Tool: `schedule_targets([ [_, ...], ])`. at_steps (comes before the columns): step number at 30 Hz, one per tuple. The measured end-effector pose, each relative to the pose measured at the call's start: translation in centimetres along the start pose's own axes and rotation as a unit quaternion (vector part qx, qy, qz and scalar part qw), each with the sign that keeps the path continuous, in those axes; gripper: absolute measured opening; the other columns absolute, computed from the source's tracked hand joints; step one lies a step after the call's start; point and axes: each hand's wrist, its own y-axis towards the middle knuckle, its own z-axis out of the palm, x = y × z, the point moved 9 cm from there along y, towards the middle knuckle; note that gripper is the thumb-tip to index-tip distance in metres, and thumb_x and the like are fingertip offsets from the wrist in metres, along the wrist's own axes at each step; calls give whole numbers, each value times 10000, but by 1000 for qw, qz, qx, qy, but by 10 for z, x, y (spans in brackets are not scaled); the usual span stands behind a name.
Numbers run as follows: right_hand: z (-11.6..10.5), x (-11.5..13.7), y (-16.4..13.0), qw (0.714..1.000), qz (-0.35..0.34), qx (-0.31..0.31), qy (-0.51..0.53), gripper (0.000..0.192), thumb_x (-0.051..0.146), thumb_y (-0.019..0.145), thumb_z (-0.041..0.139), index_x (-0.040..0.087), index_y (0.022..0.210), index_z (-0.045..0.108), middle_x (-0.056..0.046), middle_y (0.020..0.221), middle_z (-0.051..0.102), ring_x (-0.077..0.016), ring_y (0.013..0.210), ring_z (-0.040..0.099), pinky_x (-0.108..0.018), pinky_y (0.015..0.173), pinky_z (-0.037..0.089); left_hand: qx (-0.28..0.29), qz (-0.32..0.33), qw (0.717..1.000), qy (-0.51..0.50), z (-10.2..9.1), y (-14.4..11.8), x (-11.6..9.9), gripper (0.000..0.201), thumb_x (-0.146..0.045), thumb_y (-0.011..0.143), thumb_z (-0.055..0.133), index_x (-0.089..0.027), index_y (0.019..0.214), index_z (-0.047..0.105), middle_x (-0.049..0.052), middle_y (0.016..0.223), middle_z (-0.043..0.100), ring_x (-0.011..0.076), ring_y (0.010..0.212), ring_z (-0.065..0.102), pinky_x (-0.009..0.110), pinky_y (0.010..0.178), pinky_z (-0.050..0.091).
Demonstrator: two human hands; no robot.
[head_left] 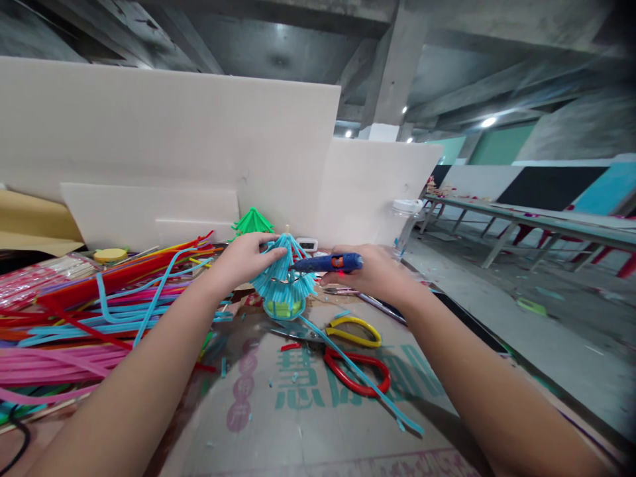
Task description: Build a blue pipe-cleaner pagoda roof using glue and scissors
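While the left hand (243, 260) grips the blue straw model (283, 281) near the surface's far edge, the right hand (375, 270) closes around a glue gun (325, 264), nozzle touching the model; scissors (355, 361) lie just in front

Craft workshop: bare concrete ceiling (298, 46), long worktables (521, 222), piled straws (99, 298).

Centre of frame: the straw model (283, 281) stands on the cardboard sheet (308, 424), left hand (243, 260) on its left side, right hand (375, 271) to its right.
In the right hand: glue gun (328, 263), tip at the model.
Below the model: scissors (348, 354) on the cardboard.
Left of frame: straw pile (74, 324).
Behind: foam boards (169, 146).
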Motion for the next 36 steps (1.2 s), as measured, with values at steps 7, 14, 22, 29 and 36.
schedule_targets([
  [7, 3, 5, 0, 1000, -20, 17, 3, 261, 459, 755, 735, 231, 879, 706, -2, 879, 744, -163, 746, 628, -232, 628, 367, 0, 0, 1000, 3, 0, 0, 0, 588, -561, 819, 511, -148, 1203, 675, 84, 1005, 735, 256, 853, 643, 334, 750, 489],
  [14, 5, 6, -1, 1000, -22, 21, -2, 284, 473, 765, 724, 225, 902, 709, -16, 895, 746, -171, 741, 631, -240, 625, 375, 2, 4, 1000, 10, -1, -1, -2, 586, -557, 822, 497, -147, 1199, 677, 62, 902, 730, 237, 810, 627, 334, 771, 477],
  [22, 9, 11, -2, 998, -51, 34, 21, 308, 469, 771, 715, 259, 995, 717, -18, 905, 741, -190, 809, 643, -246, 661, 410, 5, 8, 1000, 0, 0, 0, -2, 562, -544, 825, 505, -161, 1200, 675, 76, 1040, 736, 258, 892, 646, 334, 770, 487],
  [29, -3, -24, 2, 975, 19, -26, 221, 303, 453, 783, 662, 163, 870, 643, -11, 703, 661, -146, 645, 584, -241, 589, 417, 1, 0, 1000, -9, 0, 0, 1, 589, -569, 812, 521, -153, 1199, 676, 81, 1055, 728, 261, 870, 649, 330, 762, 482],
  [36, 31, -122, 5, 964, 139, -41, 221, 448, 543, 880, 487, 143, 845, 687, -62, 729, 663, -161, 675, 588, -263, 606, 460, -68, 8, 997, -39, -10, 1, 6, 566, -556, 902, 412, -158, 1290, 514, 94, 1095, 648, 224, 935, 606, 324, 801, 464],
])
